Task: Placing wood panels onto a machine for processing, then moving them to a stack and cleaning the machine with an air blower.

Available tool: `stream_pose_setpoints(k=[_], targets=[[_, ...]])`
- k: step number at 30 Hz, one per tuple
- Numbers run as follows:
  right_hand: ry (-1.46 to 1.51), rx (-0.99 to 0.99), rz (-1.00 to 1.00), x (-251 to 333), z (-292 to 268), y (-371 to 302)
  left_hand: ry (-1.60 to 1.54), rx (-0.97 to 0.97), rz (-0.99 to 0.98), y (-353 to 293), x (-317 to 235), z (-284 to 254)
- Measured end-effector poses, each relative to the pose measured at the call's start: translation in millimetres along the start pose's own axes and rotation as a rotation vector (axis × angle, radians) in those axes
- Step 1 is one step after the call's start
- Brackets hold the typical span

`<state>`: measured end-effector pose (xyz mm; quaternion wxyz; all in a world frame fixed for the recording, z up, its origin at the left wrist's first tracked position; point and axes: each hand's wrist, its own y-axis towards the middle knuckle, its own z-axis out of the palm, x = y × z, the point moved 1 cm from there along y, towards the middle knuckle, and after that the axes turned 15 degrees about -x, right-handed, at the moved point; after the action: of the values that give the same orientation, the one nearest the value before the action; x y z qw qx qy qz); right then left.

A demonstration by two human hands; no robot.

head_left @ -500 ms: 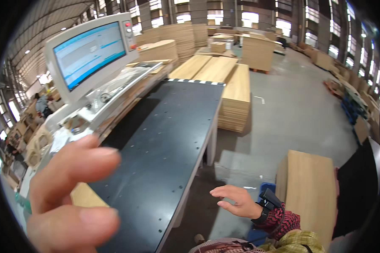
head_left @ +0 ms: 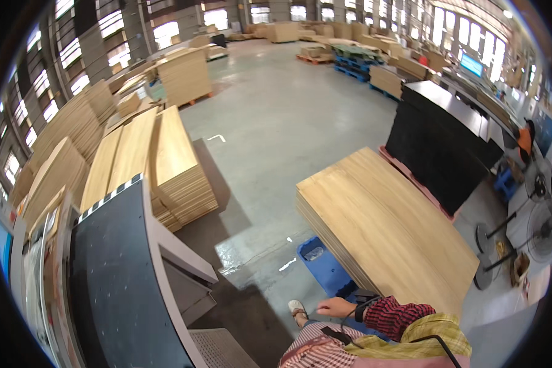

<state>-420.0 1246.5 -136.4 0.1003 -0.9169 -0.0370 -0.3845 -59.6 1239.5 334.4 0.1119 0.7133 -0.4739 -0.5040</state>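
Observation:
My right hand (head_left: pixel 336 307) hangs low in front of my body, beside the near side of a stack of wood-grain boards (head_left: pixel 386 227). Its fingers are loosely bent with nothing seen in them, and it looks apart from the boards. A black strap with a small device (head_left: pixel 363 306) is around that wrist, below a red-and-black patterned sleeve (head_left: pixel 398 318). My left hand is out of view. To the left stands a machine's long dark bed (head_left: pixel 113 264) with a striped far edge.
Lower wood-grain stacks (head_left: pixel 181 165) stand past the machine bed. A blue pallet (head_left: pixel 326 267) shows beneath the near boards. Behind them is a tall black-sided stack (head_left: pixel 432 150). Pedestal fans (head_left: pixel 536 239) stand at the right, and grey floor (head_left: pixel 270 116) runs between the stacks.
My view has swung right, carrying the machine bed and screen to the left edge and bringing the near board stack to the middle. My left hand has left view; my right hand is lower.

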Motion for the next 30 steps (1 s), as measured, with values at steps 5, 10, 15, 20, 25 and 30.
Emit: stream_pose_setpoints(k=[5,10,15,20,25,30], targets=[[-0.231,0.43,0.4,-167,40,-20,-0.227,-0.65,-0.596,26,177,48],[-0.04,0.04,0.526,-206,4,28,-0.678,-0.565,-1.022,42,324,136],[0.366,-0.502,0.781,-205,-58,81,-0.854,-0.318,-1.309,27,462,226],[0.46,-0.806,0.906,-199,-61,63,-0.866,-0.13,-1.813,-24,597,309],[0.416,-0.893,1.18,-179,7,-8,-0.301,0.617,-1.745,-59,676,363],[0.574,-0.834,1.576,-125,110,-84,-0.297,0.843,-1.546,-47,739,419]])
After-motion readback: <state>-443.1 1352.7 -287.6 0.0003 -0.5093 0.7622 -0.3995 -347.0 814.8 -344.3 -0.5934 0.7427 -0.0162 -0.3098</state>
